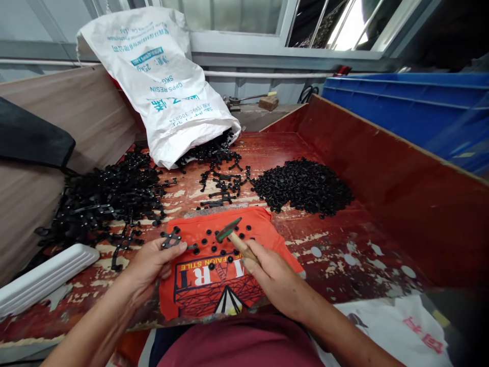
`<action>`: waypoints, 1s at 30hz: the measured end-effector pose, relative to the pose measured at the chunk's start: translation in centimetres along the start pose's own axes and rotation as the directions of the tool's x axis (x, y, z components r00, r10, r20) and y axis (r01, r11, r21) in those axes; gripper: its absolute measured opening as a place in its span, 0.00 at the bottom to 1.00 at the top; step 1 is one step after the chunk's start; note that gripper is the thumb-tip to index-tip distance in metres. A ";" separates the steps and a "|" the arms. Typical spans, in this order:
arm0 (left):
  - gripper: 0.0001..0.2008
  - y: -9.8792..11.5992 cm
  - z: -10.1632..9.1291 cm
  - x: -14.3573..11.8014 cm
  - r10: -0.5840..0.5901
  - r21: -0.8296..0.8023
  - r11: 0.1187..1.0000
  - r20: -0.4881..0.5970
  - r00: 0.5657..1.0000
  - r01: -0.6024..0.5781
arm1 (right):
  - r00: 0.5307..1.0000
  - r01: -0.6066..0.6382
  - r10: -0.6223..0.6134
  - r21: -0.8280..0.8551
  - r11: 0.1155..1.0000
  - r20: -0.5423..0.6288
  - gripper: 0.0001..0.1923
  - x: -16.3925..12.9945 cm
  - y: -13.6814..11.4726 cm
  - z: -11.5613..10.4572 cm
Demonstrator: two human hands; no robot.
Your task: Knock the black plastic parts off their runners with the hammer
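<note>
My left hand (155, 262) pinches a black jointed linkage piece (171, 238) with round ends, over the left part of an orange printed cloth (280, 250). In my right hand (269, 272) is a small hammer (229, 230), gripped by its wooden handle, its dark greenish head above the cloth. Several small black round caps (211, 266) lie spread on the cloth, under and around the hammer head. One end of the linkage piece reaches toward the caps; whether it touches one I cannot tell.
A heap of black linkage pieces (110, 199) lies left. More spill from a white woven sack (171, 86) at the back. A pile of small black caps (303, 186) sits right. A wooden side board (382, 168) and blue crate (412, 112) bound the right; a white plastic bar (49, 275) lies near left.
</note>
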State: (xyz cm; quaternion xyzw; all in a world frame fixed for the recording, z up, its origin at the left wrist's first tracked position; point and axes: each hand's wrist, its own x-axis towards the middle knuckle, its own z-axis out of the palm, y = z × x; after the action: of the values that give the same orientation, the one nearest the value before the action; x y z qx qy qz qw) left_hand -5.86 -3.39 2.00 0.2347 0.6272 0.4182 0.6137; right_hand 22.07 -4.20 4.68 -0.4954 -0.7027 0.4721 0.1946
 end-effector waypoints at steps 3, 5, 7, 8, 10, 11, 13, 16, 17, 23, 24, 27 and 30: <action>0.27 -0.7 0.1 0.6 -0.060 0.018 0.998 0.027 0.998 0.060 | 0.997 -0.075 0.075 -0.062 0.995 0.008 0.10 -0.6 0.1 0.1; 0.28 -0.9 -0.1 0.9 -0.080 0.015 0.997 0.027 0.996 0.080 | 0.996 -0.087 0.088 -0.059 0.995 0.015 0.10 -0.7 0.2 0.1; 0.29 -1.0 -0.3 1.1 -0.086 0.005 0.996 0.027 0.996 0.086 | 0.997 -0.068 0.069 -0.023 0.997 0.027 0.12 -0.8 0.3 0.1; 0.29 -1.0 -0.4 1.2 -0.087 0.004 0.996 0.026 0.996 0.087 | 0.998 -0.053 0.053 -0.003 0.999 0.030 0.13 -0.8 0.5 0.1; 0.28 -1.0 -0.4 1.2 -0.085 0.012 0.996 0.013 0.996 0.084 | 0.999 -0.031 0.031 0.015 0.999 0.040 0.14 -0.8 0.7 0.2; 0.28 -1.1 -0.3 1.2 -0.083 0.021 0.996 0.003 0.997 0.083 | 0.999 -0.027 0.026 0.014 1.000 0.048 0.15 -0.8 0.7 0.2; 0.28 -1.0 0.0 1.0 -0.076 0.038 0.996 -0.018 0.997 0.077 | 0.998 -0.033 0.033 0.000 0.999 0.057 0.14 -0.7 0.8 0.2; 0.28 -1.0 0.7 0.5 -0.052 0.057 0.997 -0.054 0.997 0.055 | 0.998 -0.048 0.049 -0.021 0.999 0.042 0.13 -0.7 0.8 0.2; 0.27 -1.0 0.8 0.4 -0.043 0.066 0.997 -0.075 0.996 0.048 | 0.998 -0.049 0.050 -0.025 0.998 0.037 0.13 -0.7 0.8 0.2; 0.21 -1.6 0.9 1.0 0.087 0.169 0.985 -0.247 0.965 -0.045 | 0.998 -0.041 0.042 -0.032 0.999 0.049 0.13 -0.6 0.5 0.1; 0.21 -1.7 0.8 1.2 0.104 0.204 0.978 -0.255 0.961 -0.051 | 0.998 -0.043 0.044 -0.034 0.999 0.052 0.13 -0.5 0.5 0.2; 0.21 -1.6 0.5 1.3 0.077 0.240 0.971 -0.261 0.962 -0.013 | 0.997 -0.045 0.047 -0.038 0.998 0.062 0.11 -0.3 0.5 0.3; 0.21 -0.7 0.2 0.8 0.074 0.178 0.984 -0.264 0.962 -0.027 | 0.997 -0.036 0.038 -0.041 0.999 0.065 0.09 -0.3 0.7 0.4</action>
State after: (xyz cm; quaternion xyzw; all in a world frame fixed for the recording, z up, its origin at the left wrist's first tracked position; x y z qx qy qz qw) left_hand -5.68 -3.03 0.98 0.2438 0.7324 0.4060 0.4891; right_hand 22.23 -4.58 3.92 -0.4963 -0.7086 0.4777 0.1529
